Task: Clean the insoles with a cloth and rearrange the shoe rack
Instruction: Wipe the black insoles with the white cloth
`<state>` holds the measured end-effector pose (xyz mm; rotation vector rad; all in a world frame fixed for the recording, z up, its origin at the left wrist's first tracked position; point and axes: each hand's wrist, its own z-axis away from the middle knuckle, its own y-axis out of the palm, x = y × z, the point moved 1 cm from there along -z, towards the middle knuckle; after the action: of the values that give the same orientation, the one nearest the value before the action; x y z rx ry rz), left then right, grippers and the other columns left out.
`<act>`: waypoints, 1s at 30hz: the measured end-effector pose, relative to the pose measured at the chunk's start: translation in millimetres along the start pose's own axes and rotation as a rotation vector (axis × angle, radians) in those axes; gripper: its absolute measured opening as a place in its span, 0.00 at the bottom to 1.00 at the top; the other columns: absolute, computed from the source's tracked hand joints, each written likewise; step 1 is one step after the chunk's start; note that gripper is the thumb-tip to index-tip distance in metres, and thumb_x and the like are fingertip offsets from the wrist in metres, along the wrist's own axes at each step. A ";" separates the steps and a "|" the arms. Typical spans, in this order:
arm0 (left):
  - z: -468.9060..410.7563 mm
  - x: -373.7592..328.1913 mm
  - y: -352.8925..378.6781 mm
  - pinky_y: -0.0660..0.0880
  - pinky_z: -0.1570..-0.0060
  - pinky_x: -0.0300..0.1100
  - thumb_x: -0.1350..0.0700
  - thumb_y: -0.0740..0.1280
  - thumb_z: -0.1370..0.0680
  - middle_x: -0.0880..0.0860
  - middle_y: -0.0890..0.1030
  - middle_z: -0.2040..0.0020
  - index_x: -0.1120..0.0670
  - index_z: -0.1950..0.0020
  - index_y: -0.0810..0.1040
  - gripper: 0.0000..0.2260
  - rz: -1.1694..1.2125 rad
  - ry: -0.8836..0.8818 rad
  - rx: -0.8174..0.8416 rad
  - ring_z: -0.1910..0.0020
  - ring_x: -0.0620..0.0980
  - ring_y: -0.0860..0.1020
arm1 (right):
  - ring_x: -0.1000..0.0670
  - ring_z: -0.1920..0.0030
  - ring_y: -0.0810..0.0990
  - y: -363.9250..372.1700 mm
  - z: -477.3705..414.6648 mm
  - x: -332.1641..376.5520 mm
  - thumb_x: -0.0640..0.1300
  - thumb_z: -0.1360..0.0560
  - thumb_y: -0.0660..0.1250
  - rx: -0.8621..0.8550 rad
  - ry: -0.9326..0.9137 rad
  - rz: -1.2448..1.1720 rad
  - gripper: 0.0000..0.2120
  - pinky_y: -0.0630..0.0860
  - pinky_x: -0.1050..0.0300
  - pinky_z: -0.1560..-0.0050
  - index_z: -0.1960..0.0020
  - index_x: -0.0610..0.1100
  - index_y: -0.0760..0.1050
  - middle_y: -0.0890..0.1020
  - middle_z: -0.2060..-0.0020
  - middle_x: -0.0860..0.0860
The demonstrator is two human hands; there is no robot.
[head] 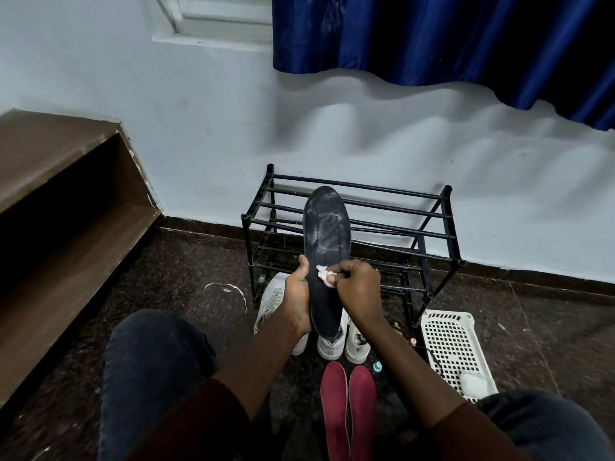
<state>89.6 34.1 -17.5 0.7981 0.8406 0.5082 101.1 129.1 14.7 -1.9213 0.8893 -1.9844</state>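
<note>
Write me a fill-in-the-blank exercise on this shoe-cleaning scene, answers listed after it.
1. The left hand holds up a dark ____.
2. The right hand presses a small white ____ against it.
3. The black shoe rack stands against the ____.
4. Two red insoles lie on the floor next to a white ____.

Answers: insole; cloth; wall; basket

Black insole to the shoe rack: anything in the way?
Nothing visible blocks it. The left hand holds the black insole upright just in front of the shoe rack, whose bars look bare. The right hand presses a white cloth on it. The white shoes sit on the floor below.
</note>
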 end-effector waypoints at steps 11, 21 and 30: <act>-11.1 -15.0 -6.0 0.77 0.60 0.43 0.36 0.50 0.21 0.58 0.79 0.51 0.58 0.46 0.81 0.31 0.033 0.075 -0.052 0.57 0.55 0.76 | 0.60 0.72 0.77 3.7 32.5 -3.1 0.32 0.33 0.71 0.135 0.071 -0.072 0.07 0.72 0.64 0.65 0.59 0.41 0.84 0.83 0.64 0.51; -6.7 -11.5 -4.1 0.75 0.47 0.49 0.36 0.49 0.21 0.60 0.83 0.50 0.59 0.46 0.82 0.32 0.011 0.035 -0.037 0.53 0.57 0.82 | 0.53 0.64 0.76 -4.0 -5.6 6.6 0.33 0.32 0.70 -0.019 0.082 -0.107 0.05 0.67 0.64 0.63 0.59 0.40 0.83 0.81 0.67 0.49; -5.3 -5.2 -11.2 0.78 0.52 0.47 0.39 0.48 0.19 0.59 0.84 0.51 0.59 0.45 0.80 0.29 -0.067 0.012 -0.015 0.55 0.55 0.83 | 0.52 0.61 0.78 -1.3 -14.6 -3.8 0.34 0.32 0.70 -0.009 0.236 -0.200 0.06 0.76 0.57 0.55 0.59 0.43 0.83 0.82 0.65 0.49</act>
<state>83.3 25.9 -26.2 0.7512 0.8714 0.4595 87.8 135.9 13.1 -1.8726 0.7865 -2.3651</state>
